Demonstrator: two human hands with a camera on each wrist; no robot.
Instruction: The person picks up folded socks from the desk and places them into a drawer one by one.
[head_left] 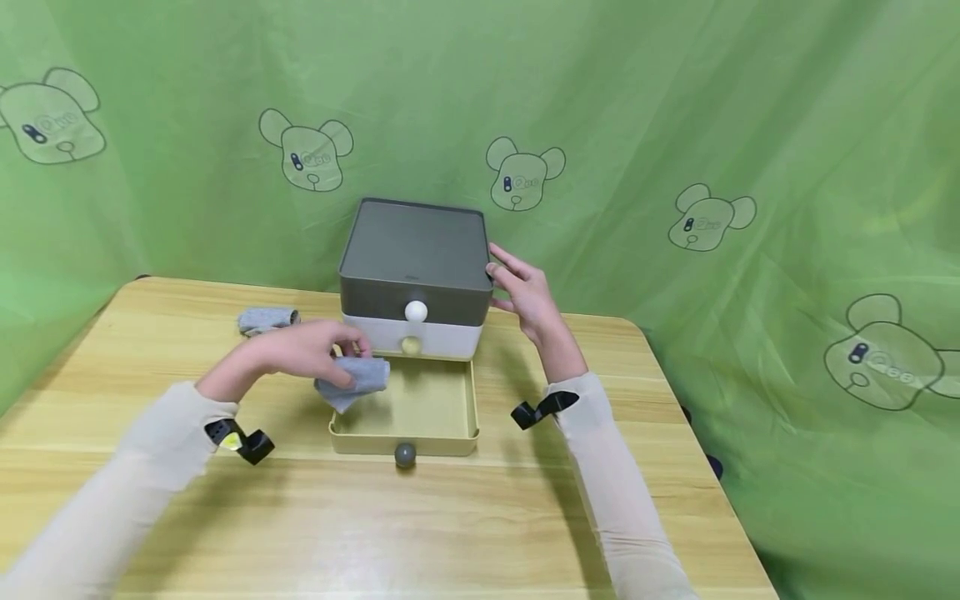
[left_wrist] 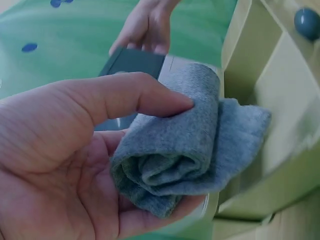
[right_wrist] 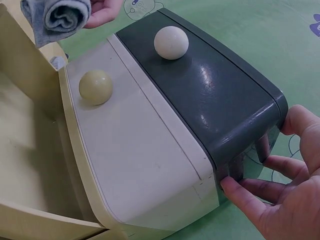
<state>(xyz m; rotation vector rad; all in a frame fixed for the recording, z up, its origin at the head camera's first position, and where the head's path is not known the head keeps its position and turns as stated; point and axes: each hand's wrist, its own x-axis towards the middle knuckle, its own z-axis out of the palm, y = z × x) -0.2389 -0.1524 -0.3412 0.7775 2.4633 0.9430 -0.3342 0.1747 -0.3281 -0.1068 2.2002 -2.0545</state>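
My left hand (head_left: 303, 348) pinches a rolled grey-blue cloth (left_wrist: 170, 130) between thumb and fingers, with a loose flap hanging from the roll. It holds the cloth over the left side of a pulled-out beige drawer (head_left: 431, 400), whose visible floor is bare. This is the bottom drawer of a small three-tier drawer box (head_left: 420, 242), dark grey on top and white in the middle. My right hand (head_left: 528, 300) rests on the box's right side, fingers spread and thumb near the top edge, also seen in the right wrist view, where the fingertips (right_wrist: 232, 186) touch the side wall.
Another rolled grey cloth (head_left: 267, 319) lies on the wooden table (head_left: 300, 525), left of the box and partly behind my left hand. The open drawer's dark round knob (head_left: 405, 455) sticks out toward me. A green curtain (head_left: 600, 100) with bear prints hangs behind the table.
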